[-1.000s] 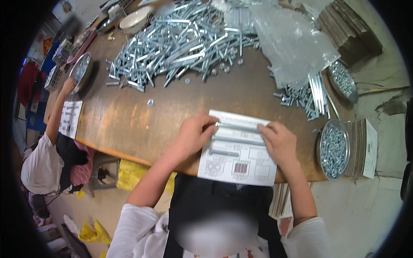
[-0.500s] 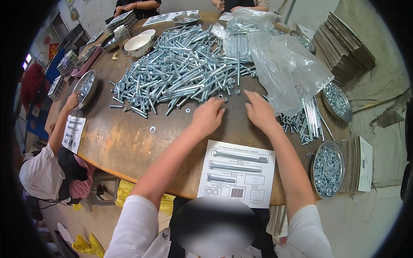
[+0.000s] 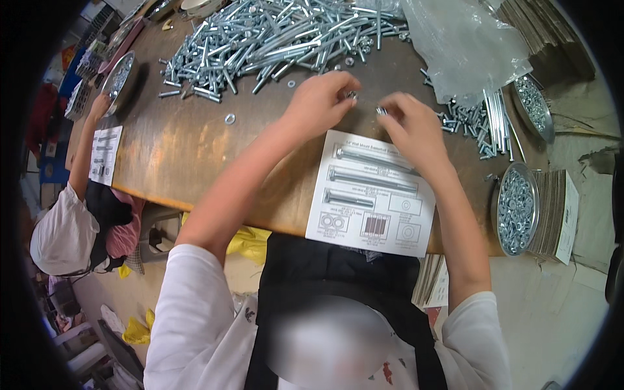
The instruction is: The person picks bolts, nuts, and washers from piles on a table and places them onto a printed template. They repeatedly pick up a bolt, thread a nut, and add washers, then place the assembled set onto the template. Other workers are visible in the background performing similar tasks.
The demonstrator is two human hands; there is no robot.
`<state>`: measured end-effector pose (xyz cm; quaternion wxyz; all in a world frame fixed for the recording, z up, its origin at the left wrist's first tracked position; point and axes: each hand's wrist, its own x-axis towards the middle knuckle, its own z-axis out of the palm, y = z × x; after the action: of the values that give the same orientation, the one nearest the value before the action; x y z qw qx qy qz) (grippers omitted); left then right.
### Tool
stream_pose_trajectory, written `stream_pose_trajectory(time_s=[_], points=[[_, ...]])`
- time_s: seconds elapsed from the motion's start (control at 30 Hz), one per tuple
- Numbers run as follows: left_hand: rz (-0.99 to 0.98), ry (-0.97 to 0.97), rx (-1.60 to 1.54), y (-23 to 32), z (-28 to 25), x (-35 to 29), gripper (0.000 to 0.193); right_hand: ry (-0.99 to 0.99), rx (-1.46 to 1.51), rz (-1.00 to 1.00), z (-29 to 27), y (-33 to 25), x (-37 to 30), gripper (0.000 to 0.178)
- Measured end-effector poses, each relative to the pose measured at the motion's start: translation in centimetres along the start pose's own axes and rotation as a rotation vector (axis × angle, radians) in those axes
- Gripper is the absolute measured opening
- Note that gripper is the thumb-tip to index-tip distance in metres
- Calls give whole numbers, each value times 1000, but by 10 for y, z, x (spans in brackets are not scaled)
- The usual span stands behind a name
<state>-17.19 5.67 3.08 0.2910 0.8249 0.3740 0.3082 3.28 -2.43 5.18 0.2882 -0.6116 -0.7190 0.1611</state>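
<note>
My left hand (image 3: pixel 323 99) is above the table in front of the bolt pile, its fingers pinched on a small metal nut (image 3: pixel 351 95). Facing it, my right hand (image 3: pixel 411 123) is also closed, with a small shiny nut (image 3: pixel 381 111) at its fingertips. Below my hands a printed sheet (image 3: pixel 372 250) with pictures of bolts and hardware lies at the table's front edge. Beyond them spreads a large heap of silver bolts (image 3: pixel 260 39). Loose nuts (image 3: pixel 350 62) lie at the heap's near edge, and a washer-like ring (image 3: pixel 229 119) lies farther left.
A clear plastic bag (image 3: pixel 465 52) lies at the back right, beside shorter bolts (image 3: pixel 467 123) and long rods (image 3: pixel 497 123). Metal bowls of hardware (image 3: pixel 517 208) and cardboard stacks (image 3: pixel 552 214) line the right edge. At left, another person's hand (image 3: pixel 101 106) reaches into a bowl (image 3: pixel 123 81).
Both hands have drawn back from the heap's edge toward me, and their fingers now close on small nuts. The view has tilted down, showing more of the apron and less of the far table.
</note>
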Motion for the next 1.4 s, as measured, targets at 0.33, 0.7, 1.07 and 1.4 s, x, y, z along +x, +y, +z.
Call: stream_pose_trajectory(time_s=[0.33, 0.7, 1.07, 1.4], points=[[-41, -257, -31, 61, -12, -176, 37, -104, 136, -98, 42, -65, -137, 18], [-79, -258, -212, 61, -10, -107, 27, 303, -195, 246, -49, 72, -77, 37], [218, -77, 135, 50, 155, 68, 30, 294, -390, 97, -35, 153, -23, 44], [224, -339, 228, 78, 143, 52, 15, 268, -462, 193, -34, 108, -99, 18]])
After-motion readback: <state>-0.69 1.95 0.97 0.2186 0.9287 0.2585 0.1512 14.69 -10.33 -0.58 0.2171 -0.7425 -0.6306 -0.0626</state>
